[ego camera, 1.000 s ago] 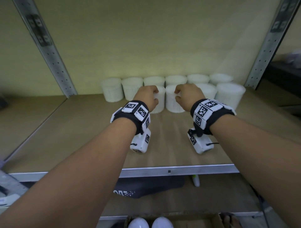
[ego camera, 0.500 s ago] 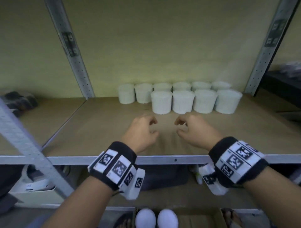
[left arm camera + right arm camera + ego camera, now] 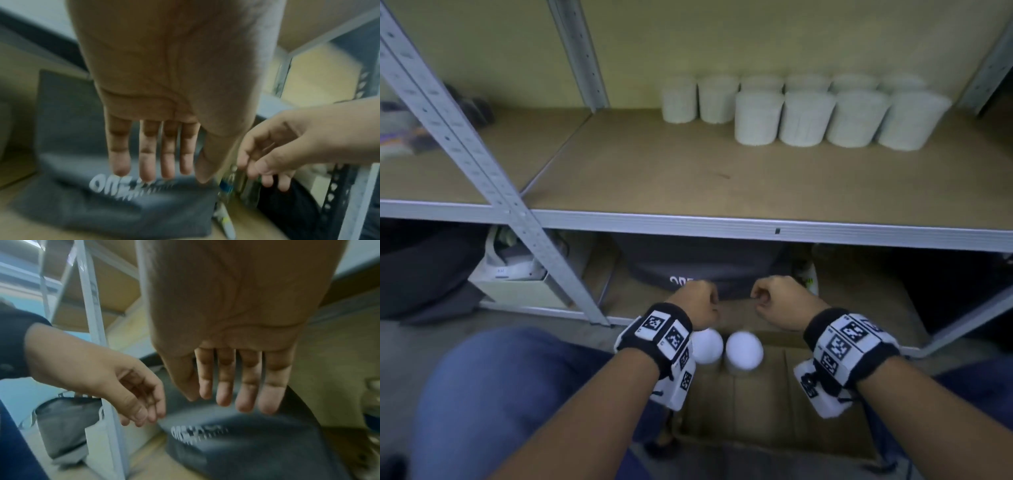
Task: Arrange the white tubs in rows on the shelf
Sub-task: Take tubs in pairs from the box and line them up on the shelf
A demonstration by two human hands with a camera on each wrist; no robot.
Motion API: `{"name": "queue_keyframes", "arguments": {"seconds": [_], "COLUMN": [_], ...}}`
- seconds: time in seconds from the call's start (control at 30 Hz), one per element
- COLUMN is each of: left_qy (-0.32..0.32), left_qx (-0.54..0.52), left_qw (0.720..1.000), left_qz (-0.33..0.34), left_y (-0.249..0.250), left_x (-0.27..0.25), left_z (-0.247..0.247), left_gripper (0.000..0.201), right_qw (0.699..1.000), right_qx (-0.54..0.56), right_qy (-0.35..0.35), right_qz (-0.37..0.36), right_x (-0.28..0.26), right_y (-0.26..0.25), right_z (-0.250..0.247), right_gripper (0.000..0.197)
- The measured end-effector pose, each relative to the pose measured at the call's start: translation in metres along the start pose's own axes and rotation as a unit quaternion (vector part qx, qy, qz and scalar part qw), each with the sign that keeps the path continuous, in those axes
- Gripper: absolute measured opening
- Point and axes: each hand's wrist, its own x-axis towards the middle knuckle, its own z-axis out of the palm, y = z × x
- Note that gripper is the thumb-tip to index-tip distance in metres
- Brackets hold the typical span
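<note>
We wear a black band on each bare forearm, the left wristband [image 3: 658, 337] and the right wristband [image 3: 849, 346], each carrying white tiles printed with black square codes. A white camera block [image 3: 677, 383] hangs at six o'clock under each band. Our blue trousers [image 3: 493, 394] cover the knees.

Lighting dim, even, yellowish; no glare, only soft shadows under the shelf [image 3: 756, 192]. Head view was wide-angle, uprights bowed at the edges, white tubs [image 3: 804, 118] smeared. Both wrist views were motion-blurred, lettering on the grey bag [image 3: 123, 194] streaked, backgrounds out of focus.
</note>
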Motion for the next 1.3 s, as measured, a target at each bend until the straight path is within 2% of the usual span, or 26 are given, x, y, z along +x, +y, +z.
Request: {"name": "queue_keyframes", "arguments": {"seconds": [0.17, 0.3, 0.4, 0.53, 0.63, 0.87, 0.93, 1.03, 1.07, 1.17, 1.3], "left_qy": [-0.059, -0.112, -0.138, -0.142, -0.141, -0.105, -0.088, -0.046, -0.045, -0.089, -0.093], "left_qx": [0.03, 0.048, 0.065, 0.098, 0.102, 0.182, 0.198, 0.241, 0.237, 0.2, 0.15], "left_qw": [0.996, 0.989, 0.984, 0.979, 0.977, 0.971, 0.969, 0.964, 0.964, 0.968, 0.972], "left_qz": [-0.055, -0.079, -0.092, -0.112, -0.124, -0.114, -0.115, -0.107, -0.111, -0.126, -0.153], "left_y": [-0.032, -0.05, -0.061, -0.071, -0.077, -0.095, -0.097, -0.093, -0.092, -0.091, -0.089], "left_x": [0.021, 0.038, 0.049, 0.066, 0.081, 0.094, 0.095, 0.096, 0.095, 0.096, 0.095], "left_z": [0.05, 0.083, 0.102, 0.124, 0.14, 0.181, 0.19, 0.194, 0.194, 0.19, 0.178], "left_gripper": [0.033, 0.046, 0.058, 0.07, 0.072, 0.075, 0.071, 0.055, 0.054, 0.074, 0.074], "right_qw": [0.996, 0.988, 0.982, 0.976, 0.975, 0.974, 0.971, 0.968, 0.969, 0.972, 0.969], "right_qx": [-0.017, -0.019, -0.033, -0.033, -0.04, -0.037, -0.05, -0.058, -0.054, -0.05, -0.039], "right_qy": [-0.077, -0.121, -0.156, -0.187, -0.191, -0.182, -0.188, -0.194, -0.193, -0.184, -0.196], "right_qz": [0.045, 0.091, 0.104, 0.109, 0.108, 0.13, 0.141, 0.147, 0.146, 0.141, 0.144], "right_x": [0.02, 0.039, 0.05, 0.061, 0.071, 0.085, 0.087, 0.088, 0.088, 0.088, 0.083], "right_y": [0.032, 0.056, 0.068, 0.073, 0.074, 0.074, 0.074, 0.073, 0.073, 0.071, 0.066], "right_z": [0.054, 0.083, 0.107, 0.143, 0.165, 0.194, 0.2, 0.206, 0.207, 0.204, 0.188], "right_gripper": [0.03, 0.03, 0.046, 0.069, 0.076, 0.076, 0.08, 0.088, 0.088, 0.081, 0.074]}}
